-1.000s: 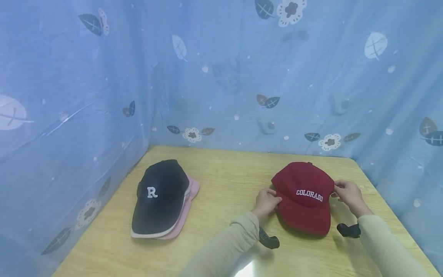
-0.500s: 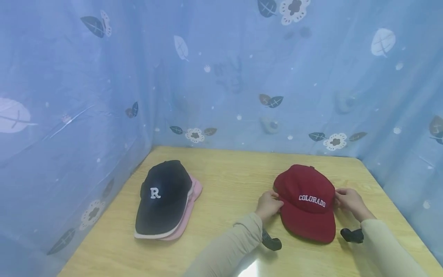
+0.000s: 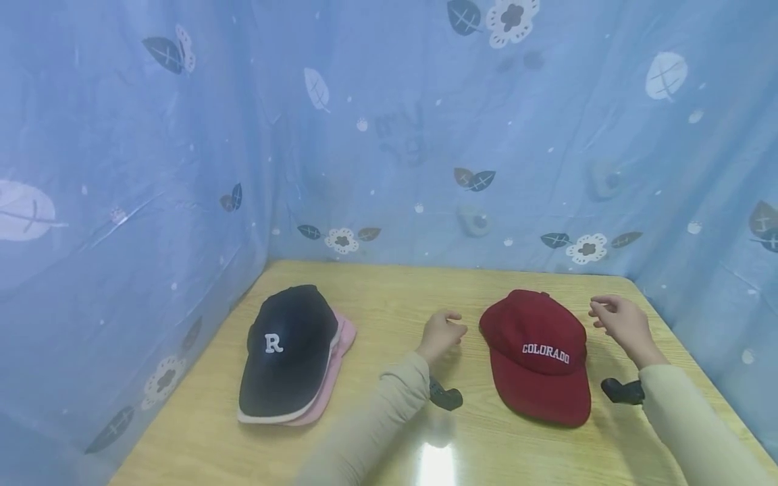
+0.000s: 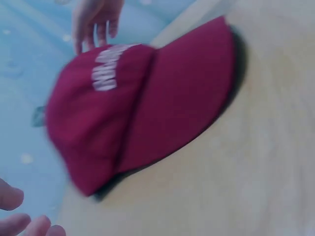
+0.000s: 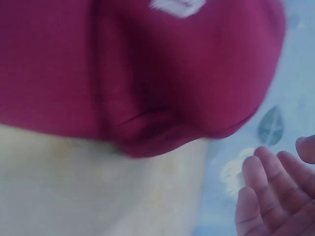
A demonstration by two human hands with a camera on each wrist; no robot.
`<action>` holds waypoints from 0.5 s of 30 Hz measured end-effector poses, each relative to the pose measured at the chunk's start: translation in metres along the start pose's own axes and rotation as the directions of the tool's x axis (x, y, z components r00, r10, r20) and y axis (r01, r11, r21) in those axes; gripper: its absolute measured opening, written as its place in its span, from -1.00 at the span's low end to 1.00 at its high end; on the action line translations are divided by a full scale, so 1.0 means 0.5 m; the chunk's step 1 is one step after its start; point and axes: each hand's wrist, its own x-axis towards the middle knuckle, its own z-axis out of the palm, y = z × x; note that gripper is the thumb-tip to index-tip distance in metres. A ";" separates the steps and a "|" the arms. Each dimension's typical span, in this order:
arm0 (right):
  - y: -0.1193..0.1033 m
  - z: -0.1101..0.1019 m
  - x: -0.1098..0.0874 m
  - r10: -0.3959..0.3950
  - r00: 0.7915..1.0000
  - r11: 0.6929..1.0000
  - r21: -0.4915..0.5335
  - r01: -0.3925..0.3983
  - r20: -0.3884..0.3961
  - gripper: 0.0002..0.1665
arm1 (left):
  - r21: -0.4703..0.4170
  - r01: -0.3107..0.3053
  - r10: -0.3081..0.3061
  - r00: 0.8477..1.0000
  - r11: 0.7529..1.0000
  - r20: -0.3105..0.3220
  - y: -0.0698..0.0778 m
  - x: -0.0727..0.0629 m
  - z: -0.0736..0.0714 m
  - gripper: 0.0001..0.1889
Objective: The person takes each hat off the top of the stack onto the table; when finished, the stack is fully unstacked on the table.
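A dark red baseball cap (image 3: 537, 354) with white COLORADO lettering lies on the table, its brim toward the near edge. To its left, my left hand (image 3: 442, 334) hovers apart from it with loosely bent fingers and nothing in them. My right hand (image 3: 623, 324) is off the cap's right side, also holding nothing; in the right wrist view its fingers (image 5: 275, 182) are spread out, clear of the fabric. Farther left sits a stack of caps: a black cap (image 3: 286, 358) with a white R on top, and white and pink brims (image 3: 325, 395) showing beneath it.
The wooden table (image 3: 389, 290) has a blue patterned curtain (image 3: 377, 135) along its back and sides. Black curved pieces of the wrist gear, one (image 3: 446, 396) by the left wrist and another (image 3: 623, 391) by the right, hang near the tabletop.
Both hands held the red cap's sides and lowered it slightly toward me. They have since let go, the left moving left, the right moving up and to the right. The cap stays put.
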 end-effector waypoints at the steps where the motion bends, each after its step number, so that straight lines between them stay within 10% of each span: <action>1: -0.018 0.001 0.002 -0.022 0.999 1.000 -0.015 0.022 -0.027 -0.27 | 0.006 -0.009 0.009 1.000 1.000 -0.003 0.004 0.001 -0.019 -0.65; 7: -0.210 0.009 -0.023 -0.136 0.989 0.990 -0.056 0.132 -0.064 -0.48 | 0.049 -0.033 0.034 0.999 0.998 -0.019 0.032 -0.004 -0.122 -0.67; 15: -0.325 0.097 0.008 -0.213 0.975 0.977 0.041 0.210 0.067 -0.56 | 0.091 -0.025 0.038 0.990 0.996 -0.139 0.053 -0.051 -0.275 -0.67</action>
